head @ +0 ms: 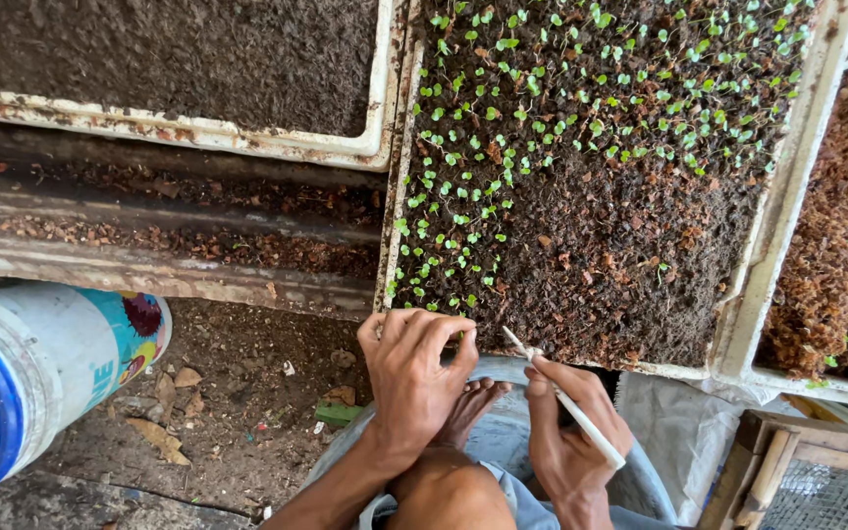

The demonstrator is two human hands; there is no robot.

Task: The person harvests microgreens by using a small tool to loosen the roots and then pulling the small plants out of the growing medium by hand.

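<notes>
Seen from the head camera, the left hand (412, 378) sits at about six o'clock, palm down with its fingers curled loosely, the fingertips resting on the near edge of the seedling tray (782, 211) and holding nothing that can be seen. Just beside it, toward five o'clock, the right hand (571, 432) is closed around a thin white stick (566, 399), held like a pen, its tip pointing toward eleven o'clock and reaching the soil at the tray's near edge. The tray fills the view from twelve to three o'clock; small green seedlings (503, 147) crowd its far and left parts, while the near right part is bare dark soil. A bare foot (471, 404) shows between the two hands, with a knee (449, 491) below it. At ten o'clock lies a second tray (198, 128) of dark soil without sprouts. At eight o'clock a white bucket with a blue lid (31, 378) lies on its side on the dirt ground. At four o'clock stands a wooden frame (772, 466).
</notes>
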